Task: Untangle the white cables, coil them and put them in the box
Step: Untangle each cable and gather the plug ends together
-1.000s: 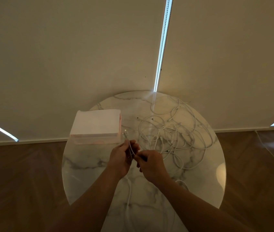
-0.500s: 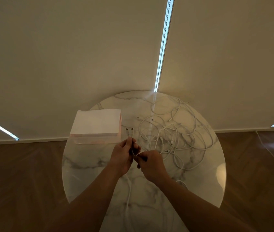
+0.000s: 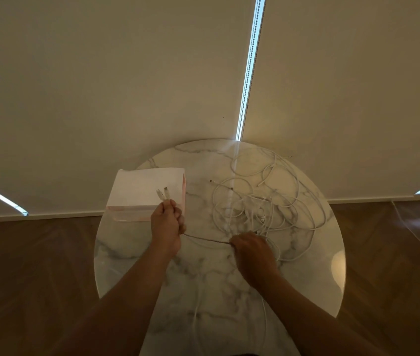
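A tangle of white cables [image 3: 263,201] lies on the right half of the round marble table [image 3: 126,253]. My left hand [image 3: 166,223] is closed on two plug ends of a cable, which stick up in front of the pale pink box [image 3: 144,188]. My right hand [image 3: 251,249] grips the same cable near the tangle's front edge. A stretch of cable [image 3: 206,239] runs taut between the two hands. The box stands at the table's left rear, its inside hidden from this angle.
More white cable [image 3: 196,314] hangs over the table's near edge between my forearms. A beige wall rises right behind the table. Wooden floor surrounds it, with a thin cord [image 3: 414,232] lying on the floor at the right.
My hands were together at the table's middle. They have drawn apart: the left went left toward the box with the plug ends, the right went right, and cable now stretches between them.
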A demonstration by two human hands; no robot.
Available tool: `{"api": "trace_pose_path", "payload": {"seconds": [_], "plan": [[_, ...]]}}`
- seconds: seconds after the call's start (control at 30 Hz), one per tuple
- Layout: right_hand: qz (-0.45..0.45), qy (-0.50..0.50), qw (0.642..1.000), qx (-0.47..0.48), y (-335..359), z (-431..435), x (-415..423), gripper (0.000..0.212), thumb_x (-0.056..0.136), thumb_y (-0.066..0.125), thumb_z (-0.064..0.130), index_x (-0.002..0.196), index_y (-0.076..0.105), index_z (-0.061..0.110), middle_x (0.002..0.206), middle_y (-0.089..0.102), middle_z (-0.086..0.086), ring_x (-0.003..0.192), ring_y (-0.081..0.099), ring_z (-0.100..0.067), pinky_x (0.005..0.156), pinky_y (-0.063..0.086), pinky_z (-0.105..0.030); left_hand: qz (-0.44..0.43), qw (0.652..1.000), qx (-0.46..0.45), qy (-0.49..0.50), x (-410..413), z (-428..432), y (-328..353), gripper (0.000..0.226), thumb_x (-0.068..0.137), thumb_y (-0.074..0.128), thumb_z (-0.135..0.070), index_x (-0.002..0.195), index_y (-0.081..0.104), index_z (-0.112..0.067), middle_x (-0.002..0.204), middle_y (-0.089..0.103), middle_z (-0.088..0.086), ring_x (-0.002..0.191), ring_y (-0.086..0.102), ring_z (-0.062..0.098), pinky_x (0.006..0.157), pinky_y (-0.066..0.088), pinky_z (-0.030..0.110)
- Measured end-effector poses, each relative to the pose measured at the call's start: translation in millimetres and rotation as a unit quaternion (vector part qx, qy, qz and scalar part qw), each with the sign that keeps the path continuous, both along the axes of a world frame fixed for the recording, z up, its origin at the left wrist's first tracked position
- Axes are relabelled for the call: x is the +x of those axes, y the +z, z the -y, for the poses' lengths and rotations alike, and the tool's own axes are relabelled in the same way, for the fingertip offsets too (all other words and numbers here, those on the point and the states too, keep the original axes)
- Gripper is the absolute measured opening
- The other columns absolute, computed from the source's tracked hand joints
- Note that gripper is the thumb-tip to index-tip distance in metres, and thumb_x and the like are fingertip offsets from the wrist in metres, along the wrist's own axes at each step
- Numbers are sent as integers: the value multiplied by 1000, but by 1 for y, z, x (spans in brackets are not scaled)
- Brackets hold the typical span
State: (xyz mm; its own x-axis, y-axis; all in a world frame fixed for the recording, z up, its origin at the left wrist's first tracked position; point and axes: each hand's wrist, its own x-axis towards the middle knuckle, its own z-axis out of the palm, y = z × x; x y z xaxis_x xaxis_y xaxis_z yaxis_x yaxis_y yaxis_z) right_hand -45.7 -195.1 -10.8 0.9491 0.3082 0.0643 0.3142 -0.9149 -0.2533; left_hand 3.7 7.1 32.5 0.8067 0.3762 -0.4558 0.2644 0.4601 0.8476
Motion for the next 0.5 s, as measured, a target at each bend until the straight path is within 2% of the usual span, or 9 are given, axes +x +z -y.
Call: {"api": "trace_pose_path", "payload": {"seconds": [0.13,0.23,0.3,0.33,0.37,0.4,0.43,0.47,0.5], "plan": [[37,-54,998,-12,-7,30,5,19,71,78,6,83,71,19,85,65,-2,85,63,-21,72,53,-35,-34,998,46,-13,8,-28,3,31,106,34,-24,81,49,-16,52,34,-2,35,24,7,35,18,17],[58,-116,991,21,-6,41,10,6,77,75,12,81,72,15,89,53,-7,86,53,-27,67,47,-36,-49,994,94,-15,8,-39,-2,30,106,34,-23,81,49,-15,57,34,1,37,24,7,35,20,18],[-15,-162,982,93,-4,39,15,4,84,71,16,87,73,17,83,51,0,83,55,-26,67,42,-32,-51,993,103,-25,6,-42,-5,31,106,34,-24,80,49,-15,58,33,1,37,24,7,34,20,17],[-64,-191,969,145,-2,36,17,4,85,70,16,88,73,17,81,55,2,83,59,-23,69,45,-31,-52,992,109,-38,5,-42,-5,32,106,34,-25,80,50,-16,57,33,0,37,24,7,35,20,17],[-116,-237,938,223,0,33,19,5,85,69,13,86,73,16,79,60,3,82,62,-21,73,50,-32,-53,990,117,-52,4,-40,-6,32,106,34,-26,80,50,-15,56,34,0,37,24,7,36,19,17],[-172,-299,870,353,5,31,23,7,84,69,6,84,72,13,78,65,0,81,64,-21,75,53,-32,-54,988,127,-65,3,-39,-6,32,106,34,-27,81,51,-15,55,34,-1,37,25,7,37,19,16],[-217,-354,755,508,11,30,28,10,84,67,-1,81,70,8,78,68,-6,81,65,-23,74,56,-31,-56,986,135,-75,2,-38,-6,32,106,35,-27,82,51,-14,53,35,-2,37,25,7,38,19,16],[-246,-385,612,645,20,31,34,11,84,63,-6,78,67,3,78,67,-11,79,65,-25,69,57,-32,-57,985,138,-82,1,-37,-6,32,106,35,-27,82,52,-14,52,35,-2,36,25,7,38,18,16],[-257,-392,479,742,29,32,39,12,87,59,-5,76,61,0,77,64,-14,76,64,-25,64,58,-31,-57,985,135,-86,0,-37,-6,32,106,35,-27,83,52,-13,51,36,-2,36,25,7,38,19,15]]}}
